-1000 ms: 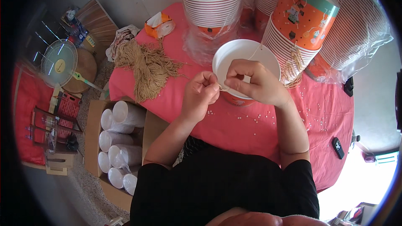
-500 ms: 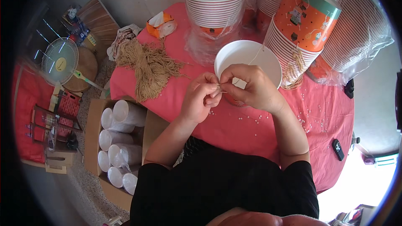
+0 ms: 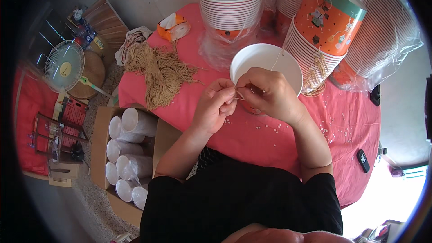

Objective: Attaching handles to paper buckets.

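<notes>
Both hands meet over the near left rim of a white-lined paper bucket with an orange outside. My left hand pinches a thin tan string between thumb and forefinger. The fingers of my right hand are closed on the same string, touching the left fingertips. A stretch of the string runs from the bucket's far right rim down behind my right hand. Just under the fingertips a small bit of string sticks out; the knot or loop there is too small to make out.
A bundle of tan strings lies left on the pink tablecloth. Bucket stacks stand behind; an orange bucket tops another stack. White bits, a black remote and a carton of wrapped white cups surround my work.
My right fingers have shifted and turned slightly, and the string between the hands now lies differently. My left hand has hardly moved. The bucket stays in place.
</notes>
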The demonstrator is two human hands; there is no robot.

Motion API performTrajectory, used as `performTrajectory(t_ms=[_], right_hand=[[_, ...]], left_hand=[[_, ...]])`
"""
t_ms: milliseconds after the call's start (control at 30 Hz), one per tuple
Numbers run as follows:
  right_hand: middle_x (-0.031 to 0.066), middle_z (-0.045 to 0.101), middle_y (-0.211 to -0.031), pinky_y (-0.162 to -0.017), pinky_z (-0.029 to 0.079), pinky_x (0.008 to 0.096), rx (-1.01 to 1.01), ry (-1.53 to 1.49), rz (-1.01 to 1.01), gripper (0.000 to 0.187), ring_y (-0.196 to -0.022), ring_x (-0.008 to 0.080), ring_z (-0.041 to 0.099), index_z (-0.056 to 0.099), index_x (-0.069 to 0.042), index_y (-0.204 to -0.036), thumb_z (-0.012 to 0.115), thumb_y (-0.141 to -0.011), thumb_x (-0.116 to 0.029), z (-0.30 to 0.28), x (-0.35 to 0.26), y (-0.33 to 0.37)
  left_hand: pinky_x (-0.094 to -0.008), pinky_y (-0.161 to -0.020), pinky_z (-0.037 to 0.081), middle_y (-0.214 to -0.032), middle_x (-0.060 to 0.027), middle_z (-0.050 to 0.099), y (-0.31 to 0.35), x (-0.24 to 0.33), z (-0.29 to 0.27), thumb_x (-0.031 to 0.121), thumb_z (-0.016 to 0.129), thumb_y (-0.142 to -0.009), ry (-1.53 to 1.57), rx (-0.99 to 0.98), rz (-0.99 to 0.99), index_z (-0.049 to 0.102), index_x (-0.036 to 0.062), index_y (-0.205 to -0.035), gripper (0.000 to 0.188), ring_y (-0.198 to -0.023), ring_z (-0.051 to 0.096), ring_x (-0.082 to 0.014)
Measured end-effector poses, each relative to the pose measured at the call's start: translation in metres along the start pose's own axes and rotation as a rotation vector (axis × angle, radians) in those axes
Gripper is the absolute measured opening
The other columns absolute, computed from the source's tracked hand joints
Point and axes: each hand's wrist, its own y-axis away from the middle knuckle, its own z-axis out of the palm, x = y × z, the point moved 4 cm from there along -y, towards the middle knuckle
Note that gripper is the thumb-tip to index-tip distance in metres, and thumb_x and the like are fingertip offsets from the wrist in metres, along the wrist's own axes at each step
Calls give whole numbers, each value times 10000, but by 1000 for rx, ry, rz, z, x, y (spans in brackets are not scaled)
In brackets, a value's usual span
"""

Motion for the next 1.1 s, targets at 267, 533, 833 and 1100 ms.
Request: performTrajectory(t_ms=[267,533,833,1100], right_hand=[[86,597,-627,-525,495,324,85,298,-109,158,-550,224,620,578,-36,-809,687,-706,12,-4,0,0],[56,580,-570,-533,486,353,8,806,-212,240,-524,238,615,540,-87,-840,717,-701,-169,-6,2,-1],[68,531,-562,-506,445,384,100,729,-261,179,-503,260,552,543,-67,-823,671,-704,-26,-14,-4,-2],[51,565,-621,-541,442,371,36,665,-333,191,-529,249,548,568,-68,-852,700,-713,-64,-12,-21,-1]], left_hand=[[-201,-463,279,-728,19,481,0,-1,-4,37,555,-934,-213,27,65,597,57,-984,67,-526,369,-45],[-186,-479,282,-708,41,520,6,-1,-3,72,613,-943,-319,5,179,612,35,-965,43,-562,397,-12],[-198,-674,439,-848,2,604,10,15,5,5,627,-926,-616,17,338,617,4,-999,73,-745,527,-35],[-200,-548,382,-840,-22,619,-3,35,28,4,693,-839,-998,25,579,661,-6,-936,103,-640,504,-35]])
